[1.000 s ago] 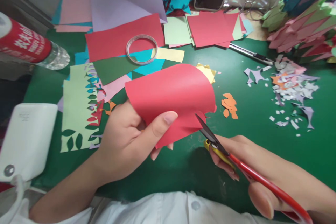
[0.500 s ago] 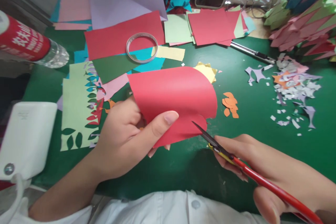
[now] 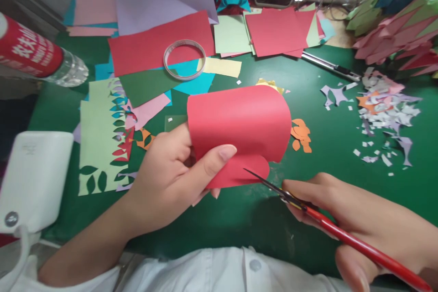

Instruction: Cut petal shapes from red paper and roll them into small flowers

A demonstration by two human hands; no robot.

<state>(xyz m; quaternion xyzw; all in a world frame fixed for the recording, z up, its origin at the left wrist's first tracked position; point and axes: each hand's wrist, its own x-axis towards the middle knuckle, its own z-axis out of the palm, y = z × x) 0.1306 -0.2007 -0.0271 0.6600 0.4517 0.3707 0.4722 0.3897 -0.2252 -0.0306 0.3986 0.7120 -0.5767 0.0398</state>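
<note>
1. At far left, a bottle (image 3: 32, 52) with a red label angles in above a white device (image 3: 37, 178) trailing a cable (image 3: 24, 248).
2. A light green sheet (image 3: 96, 123) lies on the green table (image 3: 222, 228), lined with leaf shapes in several colors along its right side.
3. Farther back, a flat red sheet (image 3: 143, 50) overlaps a purple sheet (image 3: 160, 0); a ring of tape (image 3: 185, 77) rests partly on the red.
4. The left hand (image 3: 174, 173) pinches a curled red paper (image 3: 239, 121), thumb pressed on the near face, the other fingers mostly hidden behind it, some fingertips showing below.
5. At center, that paper is held up over the table, its upper part bowed and a rounded lobe at its lower right.
6. Scissors (image 3: 290, 200) reach over the lobe, the dark tip pointing left; whether the blades are parted is unclear.
7. Orange paper pieces (image 3: 301, 137) lie just beyond the paper's right edge.
8. The right hand (image 3: 349, 203) grips the scissors, forefinger stretched along them, thumb below the red handle; the remaining fingers are largely hidden.
9. At right, paper scraps (image 3: 388, 112) sit in a loose heap near folded paper shapes (image 3: 400, 36).
</note>
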